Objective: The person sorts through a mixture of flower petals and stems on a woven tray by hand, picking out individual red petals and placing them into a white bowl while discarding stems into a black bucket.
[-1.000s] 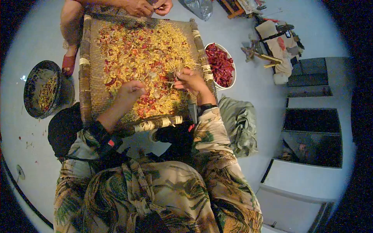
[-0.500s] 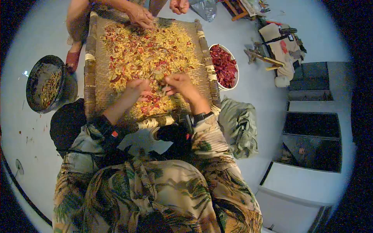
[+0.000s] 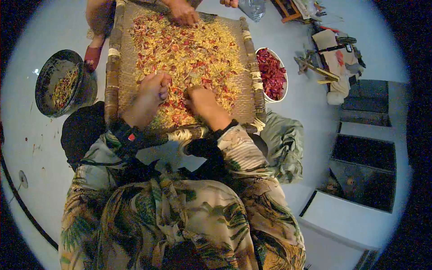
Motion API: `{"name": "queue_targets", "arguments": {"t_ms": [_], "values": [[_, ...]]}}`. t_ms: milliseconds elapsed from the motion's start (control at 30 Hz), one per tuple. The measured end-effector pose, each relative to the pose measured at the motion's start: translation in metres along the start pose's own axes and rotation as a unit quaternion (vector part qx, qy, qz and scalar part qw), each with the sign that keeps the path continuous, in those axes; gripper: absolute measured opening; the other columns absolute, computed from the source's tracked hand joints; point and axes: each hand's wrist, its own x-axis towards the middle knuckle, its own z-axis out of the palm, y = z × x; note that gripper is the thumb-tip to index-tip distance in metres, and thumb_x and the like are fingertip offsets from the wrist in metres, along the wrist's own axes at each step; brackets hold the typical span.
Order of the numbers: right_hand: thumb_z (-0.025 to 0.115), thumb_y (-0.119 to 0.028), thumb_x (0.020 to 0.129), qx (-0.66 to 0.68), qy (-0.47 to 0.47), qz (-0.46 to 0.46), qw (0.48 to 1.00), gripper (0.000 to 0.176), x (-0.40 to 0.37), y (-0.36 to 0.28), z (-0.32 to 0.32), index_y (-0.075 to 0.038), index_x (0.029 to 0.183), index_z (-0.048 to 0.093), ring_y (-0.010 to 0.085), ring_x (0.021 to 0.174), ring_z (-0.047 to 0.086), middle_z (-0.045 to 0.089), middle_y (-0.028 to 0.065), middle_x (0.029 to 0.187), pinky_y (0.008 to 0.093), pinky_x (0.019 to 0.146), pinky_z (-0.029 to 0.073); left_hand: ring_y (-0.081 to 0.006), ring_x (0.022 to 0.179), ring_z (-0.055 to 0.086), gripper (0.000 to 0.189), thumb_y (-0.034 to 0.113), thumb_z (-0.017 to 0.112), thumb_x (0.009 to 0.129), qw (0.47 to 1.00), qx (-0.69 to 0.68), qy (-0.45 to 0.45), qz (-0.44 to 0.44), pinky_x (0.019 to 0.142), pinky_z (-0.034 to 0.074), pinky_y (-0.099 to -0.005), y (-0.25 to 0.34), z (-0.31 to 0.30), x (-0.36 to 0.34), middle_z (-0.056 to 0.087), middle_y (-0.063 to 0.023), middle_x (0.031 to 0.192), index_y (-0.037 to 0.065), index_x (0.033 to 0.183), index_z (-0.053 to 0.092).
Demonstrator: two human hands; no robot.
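A woven tray [image 3: 246, 87] with a thick wooden frame lies in front of me, covered with yellow seeds [image 3: 211, 45] and scattered red pieces that look like dried chilli [image 3: 177, 118]. My left hand [image 3: 153, 90] is just above the near left part of the seeds, its fingers curled together; anything between them is too small to make out. To its right, my right hand [image 3: 202, 102] reaches down to the red pieces, fingers bent inward and fingertips partly hidden. Across the tray, another person's hand [image 3: 183, 12] touches the far edge of the seeds.
A white bucket [image 3: 285, 85] of red pieces stands right of the tray. At left is a black basin [image 3: 40, 92] holding stalks. A greenish sack [image 3: 283, 144] lies near right; a clear plastic bag [image 3: 253, 10] sits at the far side. The other person's second hand [image 3: 229, 2] shows there.
My view has shifted, so the tray sits higher and further right. My left hand's fingers have curled up; my right hand has moved nearer the tray's front. The other person's hand remains over the seeds.
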Motion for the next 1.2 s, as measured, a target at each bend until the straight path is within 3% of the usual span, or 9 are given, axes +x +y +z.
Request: {"name": "queue_targets", "arguments": {"t_ms": [233,367,567,667,867,933,1067,1100,1200], "values": [[0.063,-0.018,0.071,0.083,-0.001,0.015,0.996,0.015,0.008,0.017,-0.009,-0.007,0.080,0.058,0.0351,0.071,0.058,0.060,0.0156,0.075,0.0445,0.062,0.045,-0.0067,0.046,0.037,0.020,0.025,0.045,0.089,1.000,0.026,0.013,0.006,0.040,0.030,-0.0224,-0.001,-0.006,0.008,0.043,0.0038,0.058,0.007,0.082,0.052],[0.061,-0.017,0.073,0.078,0.087,0.020,0.993,0.017,0.023,0.009,-0.038,-0.010,0.088,0.059,0.0342,0.073,0.058,0.061,0.0166,0.080,0.0423,0.062,0.046,-0.0071,0.045,0.037,0.020,0.025,0.045,0.089,0.999,0.003,0.035,0.034,0.040,0.030,-0.0231,-0.012,-0.009,0.019,0.043,0.0037,0.058,0.008,0.082,0.052],[0.060,-0.018,0.076,-0.106,0.059,-0.026,0.992,0.025,0.057,0.014,-0.006,-0.010,0.099,0.058,0.0328,0.081,0.059,0.060,0.0162,0.092,0.0410,0.066,0.048,-0.0078,0.044,0.037,0.020,0.024,0.046,0.090,0.999,-0.021,0.036,0.029,0.039,0.032,-0.0245,-0.017,-0.021,0.031,0.045,0.0029,0.058,0.008,0.080,0.053],[0.060,-0.019,0.077,0.015,0.117,-0.008,0.993,0.020,0.046,0.011,-0.013,-0.008,0.093,0.060,0.0330,0.075,0.058,0.061,0.0169,0.084,0.0383,0.064,0.048,-0.0077,0.044,0.039,0.020,0.024,0.046,0.089,0.998,0.010,0.026,0.063,0.038,0.033,-0.0248,-0.024,-0.024,0.033,0.046,0.0024,0.058,0.007,0.080,0.053],[0.062,-0.025,0.080,0.339,0.136,0.019,0.931,0.023,0.045,0.023,-0.009,-0.002,0.082,0.061,0.0158,0.060,0.054,0.058,0.0030,0.063,0.0299,0.058,0.044,-0.0092,0.058,0.051,0.023,0.027,0.044,0.091,0.998,0.047,0.042,0.024,0.049,0.042,-0.0231,-0.019,-0.013,0.023,0.051,0.0007,0.067,0.007,0.084,0.052],[0.061,-0.024,0.082,0.419,0.048,0.030,0.906,0.024,0.046,0.009,-0.018,0.000,0.084,0.062,0.0122,0.061,0.053,0.057,0.0003,0.063,0.0286,0.058,0.043,-0.0098,0.062,0.053,0.024,0.029,0.044,0.091,0.997,0.041,0.061,0.007,0.053,0.044,-0.0228,-0.011,-0.004,0.013,0.052,0.0001,0.070,0.007,0.086,0.051],[0.060,-0.022,0.083,0.535,0.081,0.001,0.841,0.023,0.044,-0.032,-0.040,0.001,0.084,0.062,0.0097,0.062,0.052,0.057,-0.0005,0.064,0.0270,0.057,0.043,-0.0089,0.059,0.051,0.025,0.032,0.044,0.090,0.992,-0.103,0.046,-0.054,0.050,0.043,-0.0223,-0.004,-0.002,0.014,0.053,-0.0004,0.071,0.007,0.089,0.050],[0.061,-0.022,0.081,0.398,0.170,-0.007,0.901,0.022,0.048,-0.029,-0.037,-0.001,0.081,0.060,0.0179,0.062,0.057,0.061,0.0066,0.068,0.0323,0.057,0.044,-0.0085,0.057,0.050,0.025,0.032,0.044,0.091,0.994,-0.090,0.058,-0.028,0.048,0.041,-0.0222,-0.007,-0.007,0.020,0.052,0.0001,0.070,0.008,0.088,0.050],[0.061,-0.024,0.078,0.104,0.121,0.056,0.986,0.021,0.049,-0.026,-0.039,-0.003,0.077,0.058,0.0308,0.068,0.060,0.062,0.0155,0.076,0.0395,0.062,0.046,-0.0075,0.051,0.044,0.024,0.031,0.044,0.091,0.995,-0.061,0.075,0.023,0.043,0.037,-0.0220,-0.016,-0.029,0.033,0.048,0.0016,0.067,0.009,0.086,0.049]]}}
